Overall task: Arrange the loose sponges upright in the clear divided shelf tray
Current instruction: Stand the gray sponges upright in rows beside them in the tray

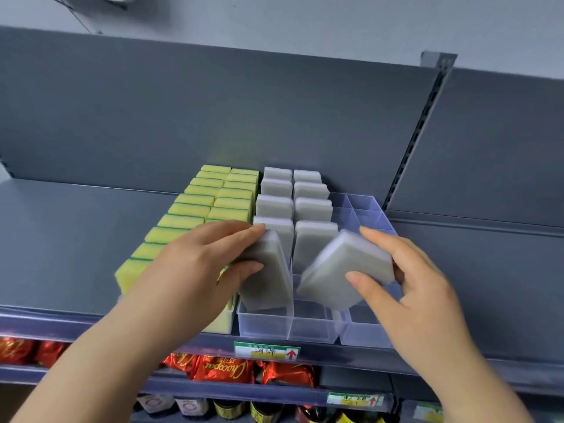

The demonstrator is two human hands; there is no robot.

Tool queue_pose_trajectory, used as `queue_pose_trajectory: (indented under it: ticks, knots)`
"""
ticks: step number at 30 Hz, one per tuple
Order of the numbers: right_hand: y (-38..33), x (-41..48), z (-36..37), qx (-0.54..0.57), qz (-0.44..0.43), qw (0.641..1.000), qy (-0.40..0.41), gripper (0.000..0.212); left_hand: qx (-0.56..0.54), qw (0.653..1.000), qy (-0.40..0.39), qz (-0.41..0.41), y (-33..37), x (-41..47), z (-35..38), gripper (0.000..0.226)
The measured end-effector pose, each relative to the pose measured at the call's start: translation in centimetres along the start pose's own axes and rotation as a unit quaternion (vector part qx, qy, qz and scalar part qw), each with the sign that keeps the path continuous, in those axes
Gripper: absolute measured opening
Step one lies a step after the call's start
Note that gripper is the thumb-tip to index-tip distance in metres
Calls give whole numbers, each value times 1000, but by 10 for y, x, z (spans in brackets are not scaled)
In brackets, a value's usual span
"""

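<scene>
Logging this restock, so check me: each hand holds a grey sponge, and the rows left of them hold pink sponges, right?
No: the head view shows yellow sponges there, not pink. The left hand holds a grey sponge, the right hand a second grey sponge.

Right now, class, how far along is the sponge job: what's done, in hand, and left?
Done: yellow sponges fill the left lanes; grey sponges stand upright at the back. In hand: left hand grips one grey sponge, right hand another sponge. Left: the clear tray has empty front and right compartments.
</scene>
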State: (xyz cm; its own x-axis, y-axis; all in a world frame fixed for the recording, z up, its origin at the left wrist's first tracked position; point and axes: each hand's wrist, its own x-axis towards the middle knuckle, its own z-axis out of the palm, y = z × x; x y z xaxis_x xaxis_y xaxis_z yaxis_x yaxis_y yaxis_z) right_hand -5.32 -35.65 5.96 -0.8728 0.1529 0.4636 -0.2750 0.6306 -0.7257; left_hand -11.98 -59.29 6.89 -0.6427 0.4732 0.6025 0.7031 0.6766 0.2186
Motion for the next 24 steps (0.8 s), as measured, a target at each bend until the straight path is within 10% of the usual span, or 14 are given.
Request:
queue_pose_trajectory:
  ticks: [24]
  knots:
    - [-6, -2, 7, -45, 16, 999, -25, 49, 120, 986, -77, 92, -2, 18, 30, 21]
